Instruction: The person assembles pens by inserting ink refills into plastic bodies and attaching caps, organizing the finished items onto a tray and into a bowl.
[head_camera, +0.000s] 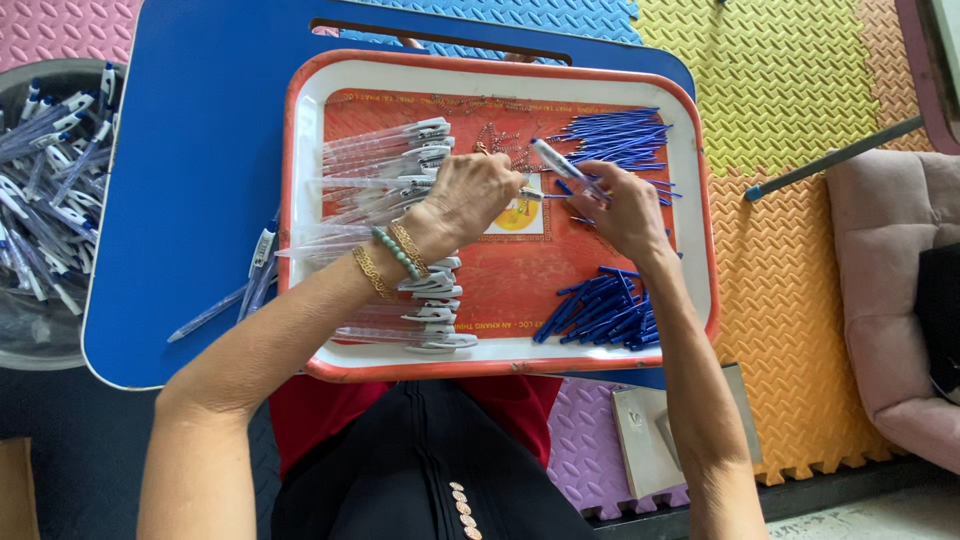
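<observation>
My left hand (478, 192) and right hand (622, 208) close together on one clear pen barrel (562, 167), its end slanting up and away from my fingers; the red-and-white tray (698, 240) beneath holds clear barrels (385, 160) left of my grip, blue refills (615, 135) just beyond it, blue pen parts (600, 312) nearer me; a grey tub of assembled pens (50, 160) stands far left.

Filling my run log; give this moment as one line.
left hand: on pen part | right hand: holds clear pen barrel | tray: blue refills, clear barrels
</observation>
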